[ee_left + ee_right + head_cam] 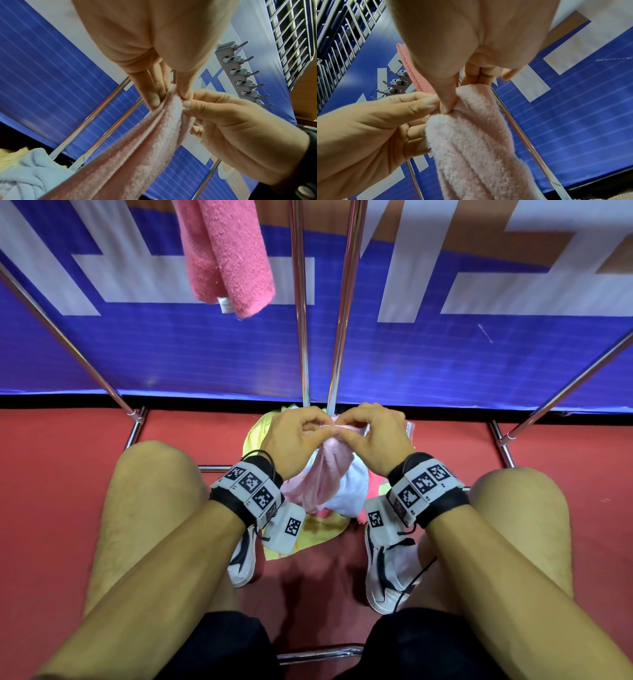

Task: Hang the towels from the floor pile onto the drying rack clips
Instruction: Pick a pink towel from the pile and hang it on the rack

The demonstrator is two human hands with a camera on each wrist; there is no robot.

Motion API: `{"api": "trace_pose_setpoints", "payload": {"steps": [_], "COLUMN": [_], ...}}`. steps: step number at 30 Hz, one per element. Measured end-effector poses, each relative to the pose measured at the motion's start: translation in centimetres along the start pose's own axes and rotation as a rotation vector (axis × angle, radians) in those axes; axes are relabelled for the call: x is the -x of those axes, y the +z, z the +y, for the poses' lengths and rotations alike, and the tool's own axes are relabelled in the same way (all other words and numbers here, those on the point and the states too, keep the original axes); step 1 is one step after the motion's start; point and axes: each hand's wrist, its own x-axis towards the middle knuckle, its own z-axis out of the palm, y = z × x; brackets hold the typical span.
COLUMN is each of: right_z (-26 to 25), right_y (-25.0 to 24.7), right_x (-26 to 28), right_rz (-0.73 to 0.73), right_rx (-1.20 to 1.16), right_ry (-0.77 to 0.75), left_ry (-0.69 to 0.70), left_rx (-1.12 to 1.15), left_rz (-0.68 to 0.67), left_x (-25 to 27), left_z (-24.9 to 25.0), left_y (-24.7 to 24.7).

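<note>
A pale pink towel [329, 470] hangs from both my hands just above the floor pile [318, 529] of yellow, white and pink towels. My left hand [327, 433] and right hand [346, 433] meet fingertip to fingertip and each pinches the towel's top edge. In the left wrist view, my left hand [164, 97] pinches the pink towel [137, 148] beside my right hand [187, 106]. In the right wrist view, my right hand [452, 105] and left hand [435, 102] hold the bunched towel [476, 142]. The clip bar [243, 75] shows overhead.
A darker pink towel [229, 258] hangs from the rack, whose chrome poles [301, 302] stand right behind my hands. A blue and white banner [445, 354] backs the rack. My knees and shoes flank the pile on the red floor [51, 474]. Rack base bars [137, 426] lie around.
</note>
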Motion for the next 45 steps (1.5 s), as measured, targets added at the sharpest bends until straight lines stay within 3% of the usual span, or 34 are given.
{"api": "trace_pose_setpoints", "payload": {"steps": [8, 12, 16, 21, 24, 29, 36, 45], "right_z": [0.7, 1.5, 0.9, 0.6, 0.5, 0.3, -2.7, -11.1], "right_y": [0.0, 0.1, -0.7, -0.1, -0.2, -0.4, -2.7, -10.4], "right_x": [-0.1, -0.2, -0.3, -0.3, -0.6, -0.9, -2.4, -6.7], "right_rz": [0.005, -0.169, -0.065, 0.081, 0.085, 0.028, 0.108, 0.311], "right_rx": [0.235, 0.336, 0.017, -0.167, -0.393, -0.394, -0.524, -0.459], "right_ry": [-0.009, 0.065, 0.085, 0.096, 0.159, 0.128, 0.099, -0.108], "left_ry": [0.004, -0.037, -0.041, -0.025, -0.018, 0.016, 0.125, 0.379], "left_rx": [-0.025, -0.015, 0.023, 0.008, 0.034, 0.078, 0.146, 0.102], "left_rz": [-0.038, -0.044, -0.020, 0.029, 0.074, 0.125, 0.178, 0.207], "left_x": [-0.4, -0.7, -0.9, -1.1, -1.1, -1.1, -2.4, -6.2], "left_z": [-0.6, -1.4, -1.3, -1.4, -1.3, -0.8, 3.7, 14.8], "left_y": [-0.7, -1.5, -1.7, -1.6, -1.6, -1.6, -3.0, -7.6]}}
